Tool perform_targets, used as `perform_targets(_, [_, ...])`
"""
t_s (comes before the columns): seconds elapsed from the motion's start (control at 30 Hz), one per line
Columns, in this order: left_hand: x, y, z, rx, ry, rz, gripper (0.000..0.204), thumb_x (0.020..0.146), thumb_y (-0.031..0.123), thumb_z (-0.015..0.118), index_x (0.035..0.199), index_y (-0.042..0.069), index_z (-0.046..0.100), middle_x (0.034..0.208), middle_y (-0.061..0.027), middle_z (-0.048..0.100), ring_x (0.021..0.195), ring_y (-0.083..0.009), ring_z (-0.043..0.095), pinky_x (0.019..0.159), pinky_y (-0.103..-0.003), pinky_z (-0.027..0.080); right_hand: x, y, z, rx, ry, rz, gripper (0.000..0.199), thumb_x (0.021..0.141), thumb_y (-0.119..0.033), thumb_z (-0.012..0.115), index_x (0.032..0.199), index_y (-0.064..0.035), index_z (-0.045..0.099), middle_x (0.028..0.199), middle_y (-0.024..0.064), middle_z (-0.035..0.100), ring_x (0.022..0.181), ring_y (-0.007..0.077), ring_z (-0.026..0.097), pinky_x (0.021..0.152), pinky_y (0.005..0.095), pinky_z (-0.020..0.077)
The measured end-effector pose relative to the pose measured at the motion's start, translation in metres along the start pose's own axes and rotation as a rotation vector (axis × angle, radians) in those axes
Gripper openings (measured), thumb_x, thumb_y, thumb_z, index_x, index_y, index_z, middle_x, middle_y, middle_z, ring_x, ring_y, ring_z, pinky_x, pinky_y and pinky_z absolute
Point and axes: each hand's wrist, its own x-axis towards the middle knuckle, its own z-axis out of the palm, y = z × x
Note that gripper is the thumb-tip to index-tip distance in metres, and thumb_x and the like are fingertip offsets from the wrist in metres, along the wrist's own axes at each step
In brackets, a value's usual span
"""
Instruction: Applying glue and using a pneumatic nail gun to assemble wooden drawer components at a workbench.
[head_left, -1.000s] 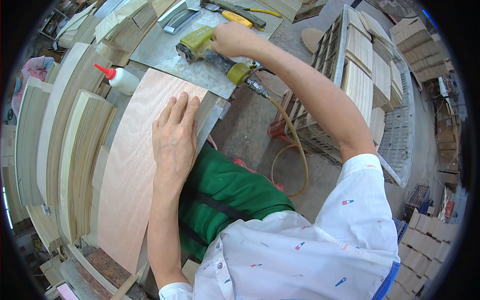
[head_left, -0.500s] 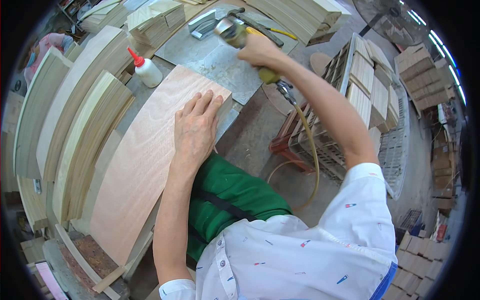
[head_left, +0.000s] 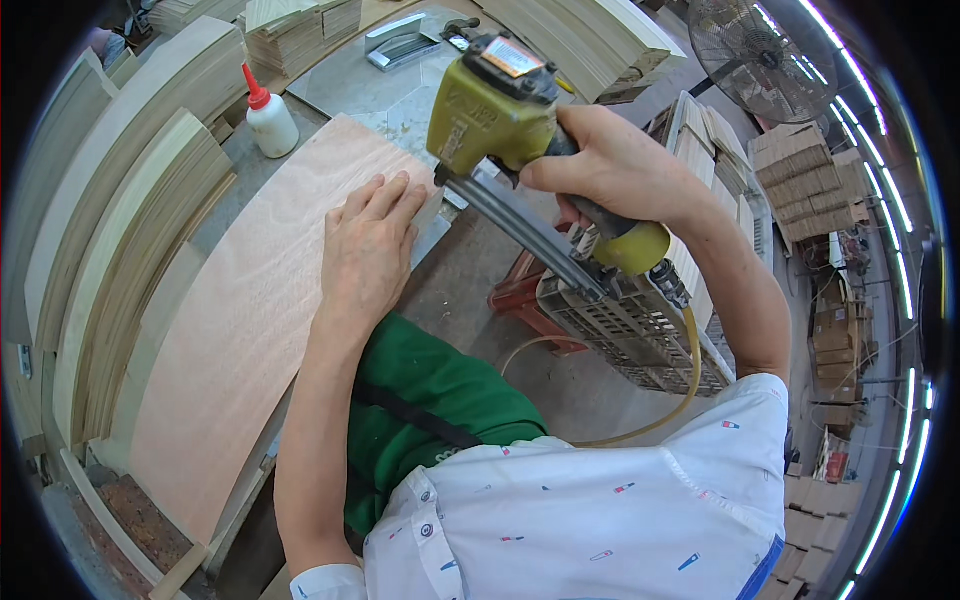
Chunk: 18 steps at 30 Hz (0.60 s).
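Note:
My right hand [head_left: 615,165] is wrapped round the handle of a green air nail gun [head_left: 495,115], with a yellowish air hose [head_left: 690,370] running down from its grip. The gun's nose is at the far right corner of a curved plywood panel [head_left: 235,290]; whether it touches the wood I cannot tell. My left hand [head_left: 370,245] lies on that panel near the same end, fingers stretched out and pressing on its top face. Beyond the panel stands a white glue bottle [head_left: 270,122] with a red nozzle.
Curved wooden pieces [head_left: 150,260] are stacked along the left. A hammer [head_left: 460,30] and metal staple strips [head_left: 400,45] lie on the metal tabletop at the back. At right, a plastic crate [head_left: 640,340] of wood pieces rests on a red stool [head_left: 535,305], with a fan [head_left: 765,60] behind.
My right hand has brought the nail gun from the back of the table down toward me, to the panel's corner. My left hand stays on the panel. The whole view has shifted slightly.

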Motion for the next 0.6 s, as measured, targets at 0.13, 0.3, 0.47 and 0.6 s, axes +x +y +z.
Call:
perform_targets(0.13, [0.0008, 0.0015, 0.0000, -0.008, -0.043, -0.013, 0.035, 0.089, 0.019, 0.055, 0.123, 0.013, 0.060, 0.130, -0.0056, 0.054, 0.124, -0.0264, 0.047, 0.097, -0.041, 0.037, 0.0021, 0.0004, 0.0060, -0.057, -0.027, 0.006, 0.033, 0.075, -0.024, 0.062, 0.082, 0.0075, 0.057, 0.058, 0.0099, 0.059, 0.055, 0.0169, 0.060, 0.053, 0.0313, 0.0458])
perform_targets(0.3, [-0.0007, 0.0016, 0.0006, 0.009, -0.005, -0.005, 0.035, 0.086, 0.015, 0.059, 0.121, 0.012, 0.061, 0.128, -0.0045, 0.055, 0.122, -0.0245, 0.048, 0.096, -0.040, 0.038, 0.0035, -0.0047, 0.0076, -0.068, -0.038, 0.022, 0.031, 0.075, -0.024, 0.061, 0.080, 0.0068, 0.057, 0.058, 0.0101, 0.059, 0.054, 0.0173, 0.060, 0.053, 0.0310, 0.0462])
perform_targets(0.47, [-0.0013, 0.0016, 0.0014, 0.017, 0.027, 0.004, 0.037, 0.082, 0.011, 0.062, 0.119, 0.011, 0.062, 0.126, -0.0041, 0.056, 0.120, -0.0229, 0.049, 0.095, -0.039, 0.038, 0.0048, -0.0062, 0.0066, -0.102, -0.051, 0.040, 0.030, 0.075, -0.023, 0.060, 0.078, 0.0063, 0.056, 0.058, 0.0099, 0.059, 0.053, 0.0169, 0.060, 0.052, 0.0306, 0.0468])
perform_targets(0.6, [-0.0002, 0.0024, 0.0001, 0.008, 0.015, -0.002, 0.036, 0.083, 0.011, 0.061, 0.119, 0.012, 0.062, 0.126, -0.0040, 0.056, 0.120, -0.0229, 0.049, 0.095, -0.039, 0.038, 0.0056, -0.0063, 0.0066, -0.105, -0.044, 0.023, 0.030, 0.075, -0.023, 0.060, 0.079, 0.0070, 0.056, 0.057, 0.0093, 0.059, 0.051, 0.0162, 0.059, 0.051, 0.0305, 0.0467])
